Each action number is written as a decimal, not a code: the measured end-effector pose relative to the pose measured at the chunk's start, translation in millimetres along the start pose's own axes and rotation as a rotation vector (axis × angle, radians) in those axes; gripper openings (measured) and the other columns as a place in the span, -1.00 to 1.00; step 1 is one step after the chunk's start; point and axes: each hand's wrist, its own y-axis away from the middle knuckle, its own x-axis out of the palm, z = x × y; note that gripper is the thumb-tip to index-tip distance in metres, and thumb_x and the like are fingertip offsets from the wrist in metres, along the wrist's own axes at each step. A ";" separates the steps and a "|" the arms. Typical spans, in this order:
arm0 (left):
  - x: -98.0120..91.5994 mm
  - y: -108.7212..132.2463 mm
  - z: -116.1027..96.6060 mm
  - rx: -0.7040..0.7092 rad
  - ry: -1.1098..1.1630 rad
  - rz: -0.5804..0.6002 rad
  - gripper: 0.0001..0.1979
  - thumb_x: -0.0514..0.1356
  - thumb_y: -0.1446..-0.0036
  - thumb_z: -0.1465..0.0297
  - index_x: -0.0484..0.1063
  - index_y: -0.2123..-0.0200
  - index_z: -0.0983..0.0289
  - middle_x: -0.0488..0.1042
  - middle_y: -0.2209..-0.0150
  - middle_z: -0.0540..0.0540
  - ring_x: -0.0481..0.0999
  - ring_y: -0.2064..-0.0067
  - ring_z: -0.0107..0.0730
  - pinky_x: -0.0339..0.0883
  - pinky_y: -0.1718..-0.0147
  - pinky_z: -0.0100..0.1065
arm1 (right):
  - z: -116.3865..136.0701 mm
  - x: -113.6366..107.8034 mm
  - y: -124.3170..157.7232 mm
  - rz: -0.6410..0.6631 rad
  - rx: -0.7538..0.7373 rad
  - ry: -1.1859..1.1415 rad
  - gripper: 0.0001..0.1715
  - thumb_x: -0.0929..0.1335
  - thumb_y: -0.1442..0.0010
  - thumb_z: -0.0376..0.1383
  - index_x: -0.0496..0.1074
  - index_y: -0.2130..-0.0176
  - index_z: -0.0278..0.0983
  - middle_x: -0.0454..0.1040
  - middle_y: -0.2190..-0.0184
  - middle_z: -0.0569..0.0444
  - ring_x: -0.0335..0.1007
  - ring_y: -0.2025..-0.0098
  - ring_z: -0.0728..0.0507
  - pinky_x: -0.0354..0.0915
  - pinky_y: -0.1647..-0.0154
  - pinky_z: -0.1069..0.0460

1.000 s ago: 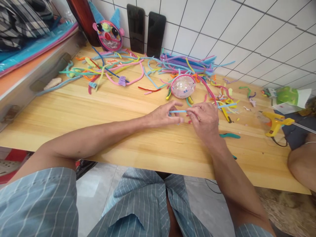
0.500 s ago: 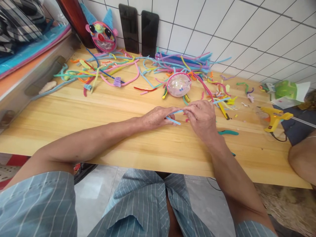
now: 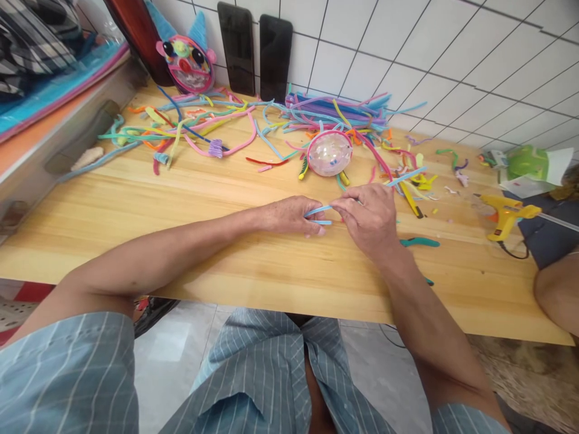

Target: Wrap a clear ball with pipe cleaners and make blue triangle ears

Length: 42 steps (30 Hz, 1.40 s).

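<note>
A light blue pipe cleaner (image 3: 409,176) runs between my two hands above the table. My left hand (image 3: 296,216) is closed on its bent end, and a short tip pokes out below the thumb side. With fingers pinched, my right hand (image 3: 368,214) grips the same pipe cleaner further along; its straight tail sticks out past the knuckles to the upper right. Just beyond my hands sits a clear round ball with a pink rim (image 3: 329,154). Green-handled pliers (image 3: 420,242) lie partly behind my right wrist.
Loose coloured pipe cleaners (image 3: 217,123) and a blue-purple bundle (image 3: 337,110) lie along the wall. Two phones (image 3: 275,57) lean there beside a face figure with blue ears (image 3: 190,63). A yellow glue gun (image 3: 506,214) lies right, near another person's limb (image 3: 558,295).
My right fingers have drawn back slightly from my left hand, widening the gap along the pipe cleaner. The bent end has turned, its short tip now nearly level.
</note>
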 end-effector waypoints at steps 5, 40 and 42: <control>3.2 1.7 -4.4 0.017 0.120 -0.016 -0.52 0.42 -0.06 -0.04 0.44 0.34 0.26 0.37 0.44 -0.09 0.30 0.38 -0.49 0.18 0.36 -0.41 | -0.6 0.6 2.0 0.043 0.047 -0.052 -0.81 0.41 -0.49 -0.29 0.66 0.15 -0.09 0.65 0.19 0.02 0.47 0.10 -0.21 0.24 -0.02 -0.18; 15.4 -4.1 2.5 0.003 0.355 -0.178 -0.83 0.14 -0.20 0.29 0.42 0.36 0.24 0.28 0.46 -0.06 0.15 0.52 -0.51 0.05 0.56 -0.43 | 5.2 5.4 1.4 0.048 0.099 -0.129 -0.80 0.39 -0.50 -0.26 0.67 0.08 -0.06 0.64 0.19 0.01 0.50 0.10 -0.24 0.32 -0.01 -0.19; 14.4 -5.1 7.1 0.020 0.342 -0.189 -0.83 0.17 -0.22 0.28 0.45 0.35 0.24 0.32 0.44 -0.04 0.19 0.50 -0.50 0.11 0.53 -0.43 | 3.9 4.9 1.3 0.032 0.095 -0.128 -0.84 0.41 -0.50 -0.24 0.66 0.08 -0.09 0.65 0.18 0.01 0.52 0.09 -0.24 0.32 -0.01 -0.19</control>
